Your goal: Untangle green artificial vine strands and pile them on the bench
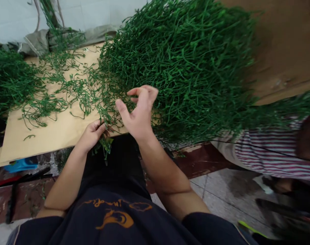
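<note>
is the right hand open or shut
Open: the right hand has its thumb apart from its curved fingers, with nothing held between them.

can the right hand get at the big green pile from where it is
Probably yes: the right hand looks open and empty, at the near left edge of the big green pile, with nothing visible blocking it.

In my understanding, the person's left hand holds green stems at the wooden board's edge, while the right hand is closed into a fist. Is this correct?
Not quite: the right hand is open. The head view shows its thumb and fingers apart. The left hand does hold green stems at the wooden board's edge.
</note>
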Demonstrator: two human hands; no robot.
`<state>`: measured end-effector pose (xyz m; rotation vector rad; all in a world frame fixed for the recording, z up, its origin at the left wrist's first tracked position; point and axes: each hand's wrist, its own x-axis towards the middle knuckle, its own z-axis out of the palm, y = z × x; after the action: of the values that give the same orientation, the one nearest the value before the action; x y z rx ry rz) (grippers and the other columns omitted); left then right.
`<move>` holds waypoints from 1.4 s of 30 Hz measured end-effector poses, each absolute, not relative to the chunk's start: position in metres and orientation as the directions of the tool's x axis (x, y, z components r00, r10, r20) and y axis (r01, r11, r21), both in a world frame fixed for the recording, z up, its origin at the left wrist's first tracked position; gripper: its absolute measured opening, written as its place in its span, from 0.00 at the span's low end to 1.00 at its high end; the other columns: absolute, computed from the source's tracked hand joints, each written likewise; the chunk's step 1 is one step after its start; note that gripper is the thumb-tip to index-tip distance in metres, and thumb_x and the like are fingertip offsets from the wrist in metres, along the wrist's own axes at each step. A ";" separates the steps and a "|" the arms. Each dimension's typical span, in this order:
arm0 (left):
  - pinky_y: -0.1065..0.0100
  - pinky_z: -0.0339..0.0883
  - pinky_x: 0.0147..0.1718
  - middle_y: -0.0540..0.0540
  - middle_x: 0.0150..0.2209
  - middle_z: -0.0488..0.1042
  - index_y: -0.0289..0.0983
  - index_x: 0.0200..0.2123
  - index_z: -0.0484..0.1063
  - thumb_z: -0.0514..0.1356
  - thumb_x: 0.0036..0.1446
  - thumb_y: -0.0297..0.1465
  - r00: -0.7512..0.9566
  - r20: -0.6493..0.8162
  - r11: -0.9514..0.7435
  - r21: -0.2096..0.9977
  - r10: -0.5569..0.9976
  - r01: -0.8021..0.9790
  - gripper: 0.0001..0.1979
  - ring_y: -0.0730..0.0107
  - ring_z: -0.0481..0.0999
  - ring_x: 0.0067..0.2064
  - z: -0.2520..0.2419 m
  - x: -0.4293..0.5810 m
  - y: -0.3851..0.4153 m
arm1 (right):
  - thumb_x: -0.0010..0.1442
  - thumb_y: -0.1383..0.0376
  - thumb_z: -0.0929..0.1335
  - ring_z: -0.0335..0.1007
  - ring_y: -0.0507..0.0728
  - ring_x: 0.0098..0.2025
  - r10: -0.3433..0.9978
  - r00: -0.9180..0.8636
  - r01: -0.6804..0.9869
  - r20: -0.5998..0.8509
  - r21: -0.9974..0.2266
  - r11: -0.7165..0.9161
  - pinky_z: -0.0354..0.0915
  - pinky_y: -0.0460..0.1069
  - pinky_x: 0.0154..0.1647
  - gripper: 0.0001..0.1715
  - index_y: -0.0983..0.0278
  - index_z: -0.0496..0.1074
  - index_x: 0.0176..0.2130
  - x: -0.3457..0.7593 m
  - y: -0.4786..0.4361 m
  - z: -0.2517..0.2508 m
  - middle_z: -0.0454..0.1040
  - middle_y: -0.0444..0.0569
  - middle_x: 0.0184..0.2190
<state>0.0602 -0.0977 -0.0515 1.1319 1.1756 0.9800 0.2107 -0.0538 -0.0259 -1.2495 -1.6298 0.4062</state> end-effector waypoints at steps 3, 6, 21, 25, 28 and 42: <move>0.74 0.60 0.22 0.50 0.24 0.70 0.33 0.30 0.68 0.61 0.48 0.42 0.137 -0.132 0.118 0.988 0.982 0.104 0.16 0.79 0.64 0.22 -0.053 0.061 -0.096 | 0.55 0.54 0.65 0.61 0.58 0.46 0.927 -0.174 0.605 0.332 -0.707 0.366 0.61 0.54 0.45 0.18 0.67 0.64 0.38 0.203 -0.044 -0.012 0.63 0.55 0.40; 0.74 0.61 0.24 0.50 0.26 0.70 0.33 0.31 0.67 0.61 0.49 0.38 0.120 -0.100 0.079 0.982 0.988 0.171 0.13 0.77 0.65 0.25 -0.057 0.065 -0.095 | 0.55 0.59 0.65 0.61 0.51 0.30 0.867 -0.499 0.617 -0.002 -0.703 0.353 0.58 0.49 0.33 0.12 0.66 0.65 0.28 0.192 -0.035 -0.009 0.64 0.45 0.25; 0.72 0.61 0.22 0.49 0.22 0.70 0.33 0.37 0.71 0.53 0.55 0.46 0.036 -0.180 0.177 0.983 0.983 0.056 0.21 0.75 0.67 0.22 -0.058 0.056 -0.103 | 0.59 0.55 0.61 0.61 0.53 0.35 0.926 -0.121 0.371 0.358 -0.849 0.377 0.61 0.50 0.38 0.13 0.62 0.66 0.34 0.179 -0.008 -0.039 0.62 0.46 0.27; 0.70 0.62 0.27 0.48 0.24 0.71 0.33 0.35 0.70 0.51 0.57 0.45 0.010 -0.147 0.144 0.979 0.989 0.144 0.20 0.72 0.69 0.26 -0.059 0.053 -0.101 | 0.55 0.48 0.63 0.61 0.54 0.35 0.916 -0.094 0.522 0.391 -0.764 0.380 0.59 0.50 0.38 0.21 0.64 0.66 0.28 0.191 -0.035 -0.030 0.64 0.48 0.27; 0.70 0.60 0.30 0.48 0.25 0.69 0.35 0.30 0.68 0.50 0.58 0.40 0.036 -0.010 -0.003 0.937 0.999 0.349 0.15 0.72 0.67 0.29 -0.058 0.053 -0.101 | 0.53 0.48 0.64 0.54 0.49 0.25 0.941 -0.316 0.528 0.123 -0.801 0.282 0.53 0.47 0.28 0.24 0.65 0.62 0.21 0.193 -0.042 -0.030 0.60 0.42 0.19; 0.69 0.50 0.25 0.51 0.18 0.58 0.38 0.19 0.56 0.46 0.60 0.37 0.180 0.191 -0.262 0.710 0.965 0.653 0.17 0.72 0.58 0.22 -0.044 0.075 -0.108 | 0.57 0.56 0.64 0.48 0.44 0.16 0.991 -0.128 0.026 -0.032 -0.999 -0.029 0.49 0.41 0.16 0.22 0.63 0.53 0.20 0.164 0.004 -0.032 0.52 0.37 0.15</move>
<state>0.0753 -0.1080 -0.0438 1.9871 1.5170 0.8690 0.1643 0.0040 -0.0316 -1.1859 -1.3072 1.3154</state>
